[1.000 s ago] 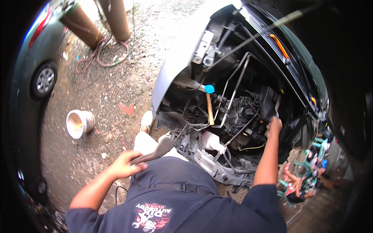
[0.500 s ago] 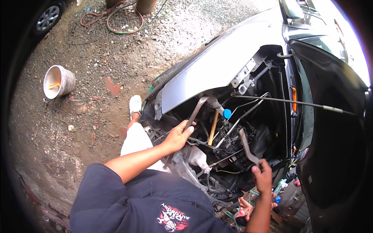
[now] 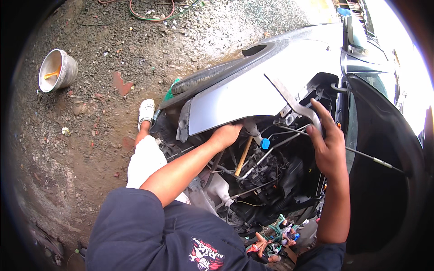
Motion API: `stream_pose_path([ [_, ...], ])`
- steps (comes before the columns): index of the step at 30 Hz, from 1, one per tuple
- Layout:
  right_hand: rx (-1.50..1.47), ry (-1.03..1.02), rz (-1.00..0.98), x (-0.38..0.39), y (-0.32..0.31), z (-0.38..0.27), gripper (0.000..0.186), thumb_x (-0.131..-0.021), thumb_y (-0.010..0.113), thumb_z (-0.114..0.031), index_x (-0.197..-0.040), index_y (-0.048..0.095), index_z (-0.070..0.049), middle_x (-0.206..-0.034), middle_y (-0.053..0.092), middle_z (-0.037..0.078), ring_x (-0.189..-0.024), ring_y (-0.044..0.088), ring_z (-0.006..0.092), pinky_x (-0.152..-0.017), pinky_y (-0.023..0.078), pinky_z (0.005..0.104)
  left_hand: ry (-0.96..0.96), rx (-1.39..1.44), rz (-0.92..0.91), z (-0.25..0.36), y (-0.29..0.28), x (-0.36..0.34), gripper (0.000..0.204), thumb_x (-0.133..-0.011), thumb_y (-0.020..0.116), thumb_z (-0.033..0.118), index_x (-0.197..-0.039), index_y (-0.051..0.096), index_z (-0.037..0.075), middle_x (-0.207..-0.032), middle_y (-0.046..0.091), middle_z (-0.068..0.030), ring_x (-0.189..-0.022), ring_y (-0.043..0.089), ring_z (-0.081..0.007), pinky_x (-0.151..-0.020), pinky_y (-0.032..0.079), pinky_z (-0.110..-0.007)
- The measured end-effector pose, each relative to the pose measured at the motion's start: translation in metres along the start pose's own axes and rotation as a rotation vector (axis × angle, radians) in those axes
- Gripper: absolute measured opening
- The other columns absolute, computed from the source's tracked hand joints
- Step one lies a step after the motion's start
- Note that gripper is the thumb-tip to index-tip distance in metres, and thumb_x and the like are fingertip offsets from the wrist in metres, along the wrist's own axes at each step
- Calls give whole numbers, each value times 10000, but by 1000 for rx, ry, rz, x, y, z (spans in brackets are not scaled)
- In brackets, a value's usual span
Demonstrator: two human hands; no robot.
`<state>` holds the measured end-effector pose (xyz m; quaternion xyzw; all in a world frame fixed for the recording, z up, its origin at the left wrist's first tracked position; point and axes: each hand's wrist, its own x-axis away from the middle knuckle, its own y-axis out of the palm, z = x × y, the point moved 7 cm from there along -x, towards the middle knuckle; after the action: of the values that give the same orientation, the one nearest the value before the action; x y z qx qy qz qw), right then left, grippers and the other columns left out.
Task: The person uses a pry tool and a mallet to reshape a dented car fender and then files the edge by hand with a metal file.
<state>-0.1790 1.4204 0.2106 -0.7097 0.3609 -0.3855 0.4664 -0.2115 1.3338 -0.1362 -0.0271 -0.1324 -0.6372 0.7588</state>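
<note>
My right hand (image 3: 329, 144) grips a curved, flattened metal bar (image 3: 285, 95) between thumb and fingers. The bar's free end reaches over the silver fender (image 3: 230, 104) of a car with its hood raised. My left hand (image 3: 227, 136) is closed just under the fender's inner edge, its fingertips hidden. A dark metal bar (image 3: 213, 170) comes out below that fist, in line with it. Beside the left hand, a wooden handle (image 3: 244, 156) slants into the engine bay; its top end is hidden. Next to it a blue cap (image 3: 265, 143) tops a pale filler neck.
A thin prop rod (image 3: 368, 155) crosses toward the dark raised hood (image 3: 384, 194). Engine parts and pipes fill the bay. A white bucket (image 3: 68, 72) lies on the gravel at left, near a hose (image 3: 151, 19). Another person's hand (image 3: 258, 244) shows below the bay.
My right hand has risen from low over the engine to beside the fender, bar still in it. The left hand has moved up and right, under the fender's edge. The view has shifted.
</note>
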Motion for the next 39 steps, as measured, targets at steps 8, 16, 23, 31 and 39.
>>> stream_pose_path([
  [8,279,19,-162,-113,39,19,472,-995,656,-176,-1466,625,-153,-1314,698,229,-1239,663,401,-1064,504,463,170,-332,104,6,-38,-22,252,-1010,633,217,-1160,744,48,-1088,742,-181,-994,701,-364,-889,553,-477],
  [16,309,-9,-281,-130,65,22,451,-993,662,-177,-1443,650,-152,-1252,720,222,-1181,692,396,-1029,523,463,60,-363,37,-26,-43,-18,259,-996,653,218,-1190,726,62,-1150,732,-176,-1062,688,-359,-927,552,-470],
  [23,454,-47,-344,-127,87,33,414,-1022,656,-155,-1437,672,-161,-1085,731,209,-1028,720,362,-935,544,440,106,-374,51,-23,-37,-22,253,-999,644,211,-1187,726,62,-1142,732,-178,-1058,688,-361,-924,551,-472],
  [31,697,-140,-368,-122,95,34,477,-1039,643,-208,-1497,602,-337,-943,687,161,-836,711,372,-766,562,493,113,-407,70,-24,-41,-18,248,-1003,634,204,-1183,726,61,-1132,732,-179,-1052,688,-364,-921,550,-473],
  [39,976,-233,-326,-128,83,66,600,-990,514,-33,-1559,490,-224,-953,695,188,-836,730,371,-751,572,506,153,-449,87,-24,-36,-20,243,-1006,624,197,-1179,726,60,-1123,732,-181,-1047,688,-366,-917,549,-475],
])
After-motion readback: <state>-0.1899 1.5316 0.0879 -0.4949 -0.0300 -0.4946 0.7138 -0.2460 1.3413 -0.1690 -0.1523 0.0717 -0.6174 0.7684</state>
